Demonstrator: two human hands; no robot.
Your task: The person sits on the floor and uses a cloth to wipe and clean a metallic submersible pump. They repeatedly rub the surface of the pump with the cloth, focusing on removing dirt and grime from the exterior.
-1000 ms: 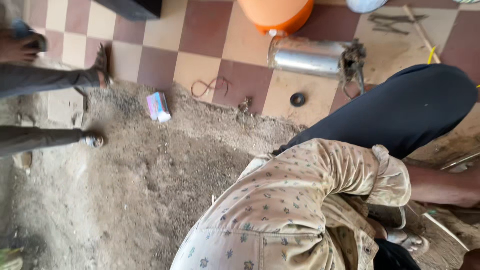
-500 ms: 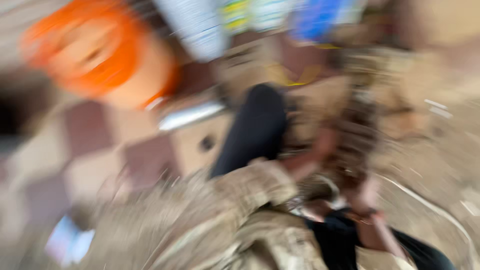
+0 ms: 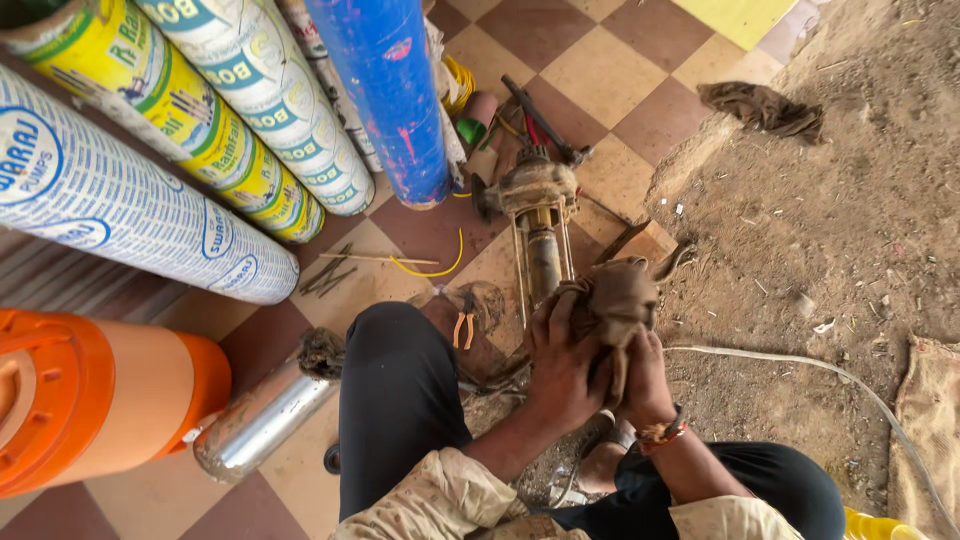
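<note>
I sit on the floor with both hands wrapped around a dirty brown rag (image 3: 615, 300). My left hand (image 3: 562, 362) grips the rag from the left and my right hand (image 3: 648, 378), with a bead bracelet at the wrist, holds it from below. The rag covers the near end of a long rusty pump assembly (image 3: 541, 222) that lies on the tiles and points away from me. Orange-handled pliers (image 3: 463, 328) lie beside my left knee.
Large printed pipe rolls (image 3: 160, 190) and a blue pipe (image 3: 395, 95) lie at the upper left. An orange container (image 3: 90, 395) and a shiny steel cylinder (image 3: 262, 418) sit at the left. A white hose (image 3: 800, 362) crosses the dirt at the right, near a sack (image 3: 925, 420) and another rag (image 3: 762, 108).
The view has swung from the dirt and tiles at my left to the pump in front of me. Both hands have come into sight, holding the rag.
</note>
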